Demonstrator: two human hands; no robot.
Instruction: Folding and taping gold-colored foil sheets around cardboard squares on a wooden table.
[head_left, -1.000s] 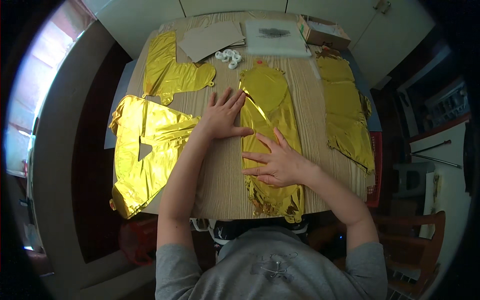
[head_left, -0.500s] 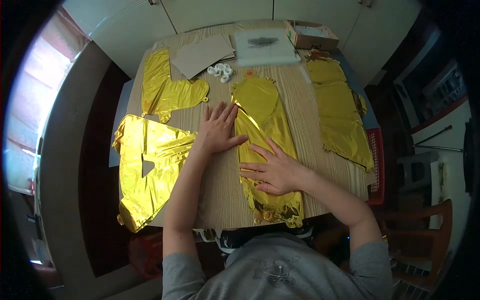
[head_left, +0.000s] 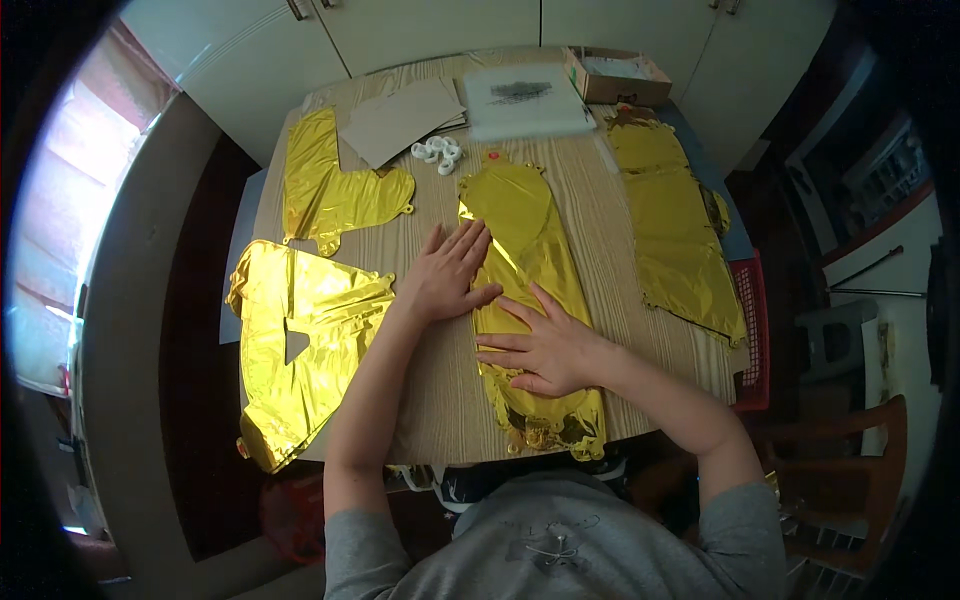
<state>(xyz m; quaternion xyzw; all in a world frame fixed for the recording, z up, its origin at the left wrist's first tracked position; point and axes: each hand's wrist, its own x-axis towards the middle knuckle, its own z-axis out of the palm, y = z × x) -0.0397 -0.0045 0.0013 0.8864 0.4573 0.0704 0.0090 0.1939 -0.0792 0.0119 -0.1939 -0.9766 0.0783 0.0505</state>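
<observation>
Two hands flat, gripping nothing: left hand (head_left: 445,278), fingers now closer together, on gold foil (head_left: 512,205); right hand (head_left: 555,350) splayed; smoothing, likely

Gold foil piece (head_left: 530,245): one long, flattened sheet item with a glossy, reflective surface. It lies flat on the counter (head_left: 440,390), just right of the middle of the frame, with its long axis running from upper centre to lower centre and its lower end slightly further right. The upper end is rounded and carries a small tab with a red spot (head_left: 494,156). A bright diagonal crease (head_left: 505,250) descends rightward from the left edge across the upper half. The right edge runs nearly straight. The lower end is crumpled, with dark reflections and a ruffled border. Part of the lower half is hidden
</observation>
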